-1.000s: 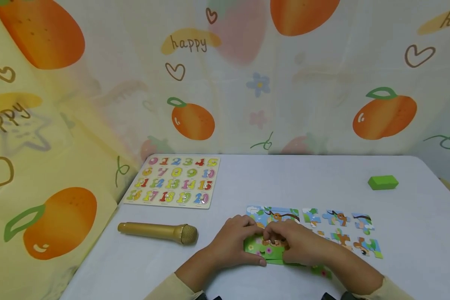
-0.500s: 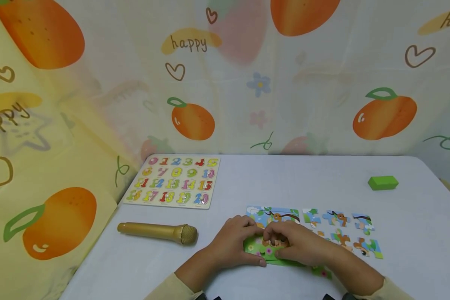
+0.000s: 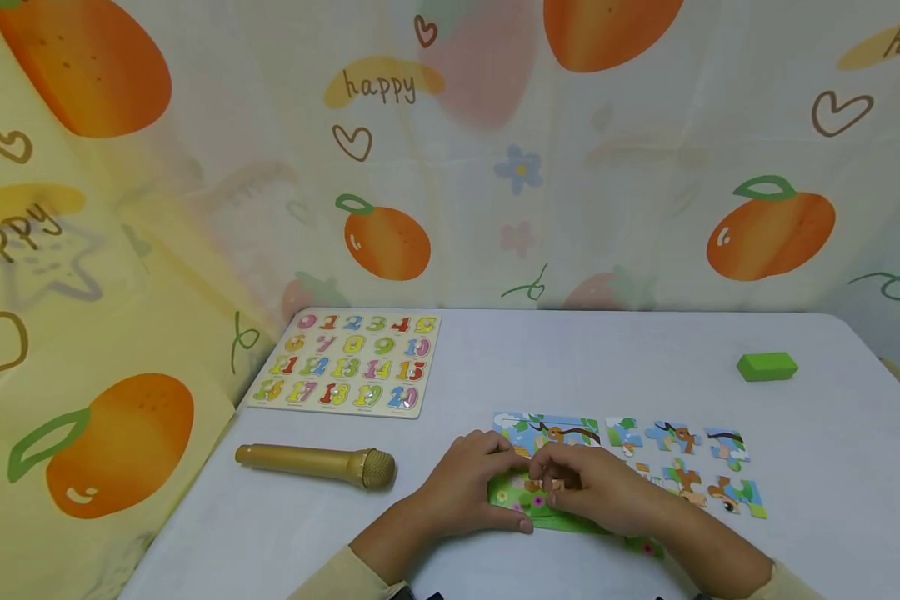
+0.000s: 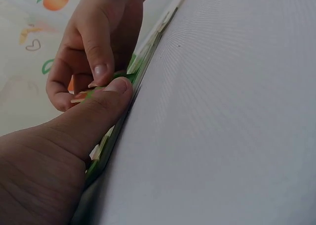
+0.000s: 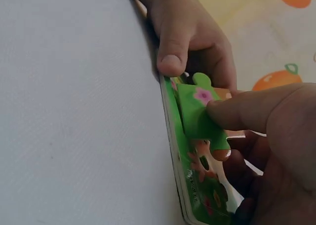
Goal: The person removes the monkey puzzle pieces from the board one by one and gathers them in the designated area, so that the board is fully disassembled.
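Observation:
A jigsaw puzzle board [image 3: 546,423] with a forest picture lies at the table's front. My left hand [image 3: 461,490] holds its left side, the thumb along the near edge and the fingers bent over the top. Over the board's lower part, my right hand [image 3: 611,492] pinches a green puzzle piece [image 5: 190,113] with a pink flower, thumb on its face. In the right wrist view the piece sits slightly tilted over the board, beside the left thumb [image 5: 172,64]. My right hand covers much of the board in the head view.
Several loose puzzle pieces [image 3: 673,437] lie right of the board; one green piece [image 3: 647,547] is partly under the right forearm. A golden microphone [image 3: 315,463] and a number board [image 3: 345,363] are to the left. A green block [image 3: 767,367] sits at the back right.
My right thumb has shifted left and slightly up over the board with the green piece, and the right hand has risen a little. My left hand stays in place.

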Demonstrator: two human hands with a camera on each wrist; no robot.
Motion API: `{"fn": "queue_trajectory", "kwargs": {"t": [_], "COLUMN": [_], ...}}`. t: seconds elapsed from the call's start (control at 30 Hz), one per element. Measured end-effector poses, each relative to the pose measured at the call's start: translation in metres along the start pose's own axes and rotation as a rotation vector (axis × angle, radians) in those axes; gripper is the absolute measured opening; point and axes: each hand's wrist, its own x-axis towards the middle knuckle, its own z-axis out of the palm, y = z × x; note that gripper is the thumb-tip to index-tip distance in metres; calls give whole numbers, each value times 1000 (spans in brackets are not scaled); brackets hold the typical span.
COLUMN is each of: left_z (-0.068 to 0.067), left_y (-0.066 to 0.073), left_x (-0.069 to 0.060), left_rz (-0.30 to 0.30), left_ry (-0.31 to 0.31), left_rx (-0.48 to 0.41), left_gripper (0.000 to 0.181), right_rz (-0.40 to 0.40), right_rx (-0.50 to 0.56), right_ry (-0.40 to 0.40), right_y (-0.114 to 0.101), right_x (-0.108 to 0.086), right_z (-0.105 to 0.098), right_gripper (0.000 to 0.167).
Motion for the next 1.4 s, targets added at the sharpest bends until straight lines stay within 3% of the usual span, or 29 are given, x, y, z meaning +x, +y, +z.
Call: {"fn": "queue_trajectory", "kwargs": {"t": [0.43, 0.63, 0.93, 1.4], "left_z": [-2, -2, -1, -1], "left_y": [1, 1, 0, 1], "left_x": [0, 0, 0, 0], "left_rz": [-1, -13, -25, -35], "left_ry": [-5, -14, -24, -30], "left_rx": [-3, 2, 2, 6], "left_gripper": [69, 68, 69, 70], "right_rz": [104, 76, 137, 99], "right_rx": [112, 176, 131, -26], "right_ry": [75, 116, 142, 239], "right_y": [-2, -2, 5, 35], "right_x": [-8, -20, -44, -99], "right_z": [-9, -21, -36, -45], "right_gripper": [14, 16, 13, 16]}}
